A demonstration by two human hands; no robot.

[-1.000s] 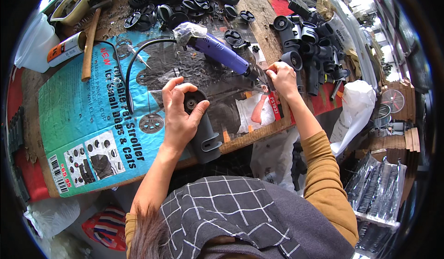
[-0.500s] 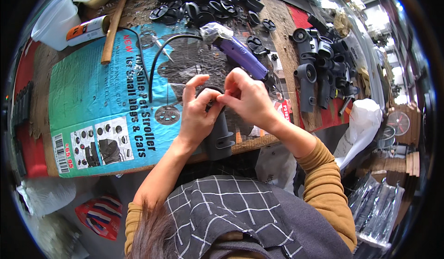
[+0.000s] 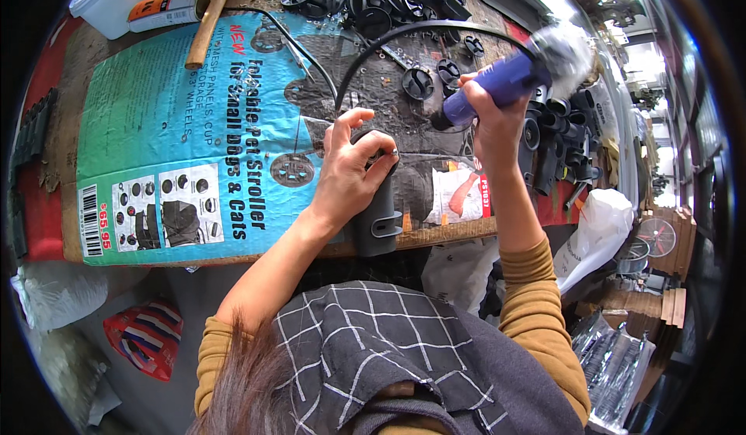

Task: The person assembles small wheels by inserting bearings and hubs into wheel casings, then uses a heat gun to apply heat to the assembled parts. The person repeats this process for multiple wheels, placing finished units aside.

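My left hand (image 3: 346, 172) is closed in a pinch over a dark grey plastic tube-like part (image 3: 374, 225) at the table's front edge. Between its fingertips shows a tiny shiny metal piece, which looks like a screw (image 3: 395, 153). The part's upper end is mostly hidden by these fingers. My right hand (image 3: 497, 124) is wrapped round a purple electric screwdriver (image 3: 501, 84), raised to the right of the part. The screwdriver's dark tip points down and left, apart from the part. Its plastic-wrapped back end is blurred, and a black cable (image 3: 420, 25) arcs from it leftward.
A printed cardboard sheet (image 3: 155, 136) covers the table. Black plastic pieces (image 3: 373, 22) are heaped at the back, dark grey fittings (image 3: 552, 144) at right. A hammer with a wooden handle (image 3: 211, 19), a can (image 3: 169, 8) and a white tub (image 3: 116, 1) stand back left.
My right hand has left the left fingertips and taken up the purple electric screwdriver, lifting it rightward off the table. My left hand keeps its pinch at the grey part.
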